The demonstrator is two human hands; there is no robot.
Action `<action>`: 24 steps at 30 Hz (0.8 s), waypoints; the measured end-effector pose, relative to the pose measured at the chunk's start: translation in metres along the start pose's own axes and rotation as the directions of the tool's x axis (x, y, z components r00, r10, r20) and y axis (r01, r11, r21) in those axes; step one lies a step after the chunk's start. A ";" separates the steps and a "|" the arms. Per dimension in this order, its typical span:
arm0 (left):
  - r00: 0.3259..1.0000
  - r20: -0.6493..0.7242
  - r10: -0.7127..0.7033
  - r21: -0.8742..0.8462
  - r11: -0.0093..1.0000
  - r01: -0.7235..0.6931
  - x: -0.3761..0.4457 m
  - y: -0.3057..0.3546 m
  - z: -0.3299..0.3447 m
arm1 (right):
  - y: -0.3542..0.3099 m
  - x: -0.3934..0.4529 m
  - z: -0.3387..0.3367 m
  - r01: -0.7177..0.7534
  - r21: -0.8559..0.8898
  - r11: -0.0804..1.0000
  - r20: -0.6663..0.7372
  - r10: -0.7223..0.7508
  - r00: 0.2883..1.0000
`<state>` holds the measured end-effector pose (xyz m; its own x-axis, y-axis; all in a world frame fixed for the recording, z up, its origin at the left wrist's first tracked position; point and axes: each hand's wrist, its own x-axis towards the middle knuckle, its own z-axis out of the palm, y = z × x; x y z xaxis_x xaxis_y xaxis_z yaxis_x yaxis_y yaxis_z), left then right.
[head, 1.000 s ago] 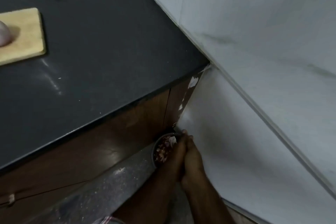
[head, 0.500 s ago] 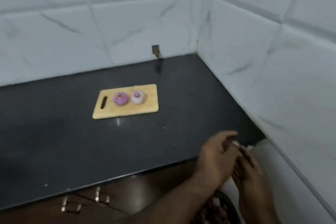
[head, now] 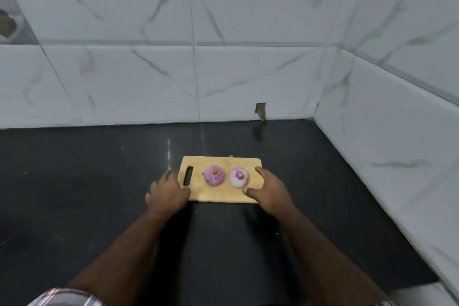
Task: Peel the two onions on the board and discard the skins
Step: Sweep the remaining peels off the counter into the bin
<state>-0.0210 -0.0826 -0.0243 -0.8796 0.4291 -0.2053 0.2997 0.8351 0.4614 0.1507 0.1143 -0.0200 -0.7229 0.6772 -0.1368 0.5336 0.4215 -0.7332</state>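
Two peeled onions lie side by side on a small wooden cutting board (head: 216, 195): a purple onion (head: 213, 175) on the left and a paler, white-purple onion (head: 238, 177) on the right. My left hand (head: 167, 192) rests at the board's left end beside the handle slot, thumb on the board's near corner. At the board's right end rests my right hand (head: 268, 189), fingers spread and relaxed, thumb on the near edge. Neither hand touches an onion. No loose skins show on the board.
The board sits on a dark countertop (head: 99, 194) in a corner of white marble-look tiled walls (head: 248, 69). A small notch (head: 260, 111) is cut in the back wall tile. The counter's right end (head: 432, 281) drops off at lower right.
My view swung up from a bin of skins on the floor to the counter. Both hands left the bin at the counter's right end and came to the two ends of the board.
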 end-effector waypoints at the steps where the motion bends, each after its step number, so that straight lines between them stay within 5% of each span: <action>1: 1.000 0.029 -0.007 0.008 1.000 0.007 0.009 0.000 0.001 | -0.004 0.008 0.002 0.002 -0.030 1.000 0.019 -0.001 1.000; 20: 0.998 -0.042 -0.056 0.110 0.992 0.060 -0.010 0.022 0.012 | 0.011 0.028 -0.006 0.131 -0.143 0.981 0.193 -0.102 0.976; 24: 0.999 -0.020 0.043 0.134 0.990 -0.040 -0.013 0.033 0.017 | 0.008 0.029 0.002 0.178 -0.169 0.969 0.142 -0.155 0.978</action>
<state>0.0064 -0.0553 -0.0211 -0.8732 0.4573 -0.1684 0.3810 0.8561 0.3493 0.1332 0.1364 -0.0310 -0.8517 0.5112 -0.1151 0.4629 0.6309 -0.6227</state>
